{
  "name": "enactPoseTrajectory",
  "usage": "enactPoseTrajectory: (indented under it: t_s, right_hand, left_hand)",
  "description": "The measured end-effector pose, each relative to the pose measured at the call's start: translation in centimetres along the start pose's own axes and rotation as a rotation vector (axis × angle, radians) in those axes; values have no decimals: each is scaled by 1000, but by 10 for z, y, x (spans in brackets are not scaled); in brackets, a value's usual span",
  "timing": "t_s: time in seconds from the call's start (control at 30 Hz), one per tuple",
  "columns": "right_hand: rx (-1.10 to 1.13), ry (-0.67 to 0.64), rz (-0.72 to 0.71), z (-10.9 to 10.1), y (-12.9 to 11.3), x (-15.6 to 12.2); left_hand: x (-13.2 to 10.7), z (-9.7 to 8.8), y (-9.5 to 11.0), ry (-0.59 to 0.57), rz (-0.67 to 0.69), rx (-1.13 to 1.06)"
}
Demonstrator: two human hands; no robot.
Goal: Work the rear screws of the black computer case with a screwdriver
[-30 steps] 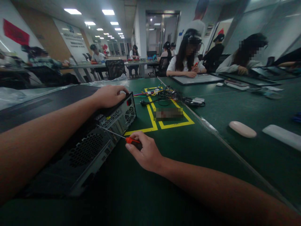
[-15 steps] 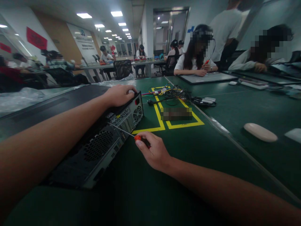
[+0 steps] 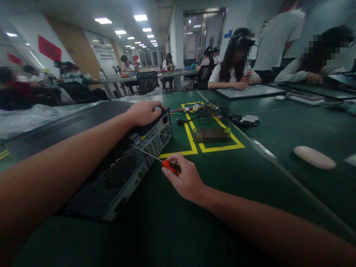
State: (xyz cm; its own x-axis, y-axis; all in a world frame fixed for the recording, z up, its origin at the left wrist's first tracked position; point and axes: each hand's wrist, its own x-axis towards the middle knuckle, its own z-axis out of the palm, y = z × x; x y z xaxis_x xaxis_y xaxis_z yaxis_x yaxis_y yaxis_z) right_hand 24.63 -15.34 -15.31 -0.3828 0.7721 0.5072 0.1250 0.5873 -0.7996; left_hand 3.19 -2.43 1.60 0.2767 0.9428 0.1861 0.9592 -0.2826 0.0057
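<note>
A black desktop computer case [image 3: 122, 178] lies on the green table, its rear panel with vents and ports turned towards my right side. My left hand [image 3: 146, 112] rests on top of the case with its fingers bent over the edge, gripping it. In my right hand [image 3: 185, 176] is a screwdriver [image 3: 169, 165] with a red and black handle, held between thumb and fingers. Its thin shaft reaches up and left to the case's rear panel, where the tip seems to touch near the middle. Too small to make out is any screw at the tip.
Beyond the case, yellow tape [image 3: 222, 148] marks the table, with a bundle of cables [image 3: 214, 110] and a blurred-out dark block [image 3: 211, 135] there. A pale rounded mouse-like object [image 3: 314, 157] lies at right. Plastic wrap [image 3: 33, 116] lies behind the case. Several people sit around, one [image 3: 236, 70] across the table.
The view has shifted slightly, so everything sits a little further right. More of the red screwdriver handle shows as my right fingers have shifted on it. My left hand stays on the case.
</note>
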Motion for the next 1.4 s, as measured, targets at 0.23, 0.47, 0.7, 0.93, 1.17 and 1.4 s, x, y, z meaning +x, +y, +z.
enactPoseTrajectory:
  t_s: [0.23,0.47,0.7,0.93,1.17,1.4]
  right_hand:
    - [7,-1,-4,-1,-2,-1]
    - [0,1,-4,-1,-2,0]
    - [-20,-5,-8,-2,-3,0]
    - [-45,-2,-19,-3,-3,-1]
    - [-55,-11,-35,-3,-3,0]
    - [-42,-26,-21,-2,-1,-1]
  left_hand:
    - [0,1,1,9,-10,10]
    - [-1,1,1,6,-3,17]
    - [0,2,-1,16,-5,11]
    - [0,2,-1,11,-7,20]
    - [0,2,-1,10,6,15]
    - [1,2,-2,7,-2,16]
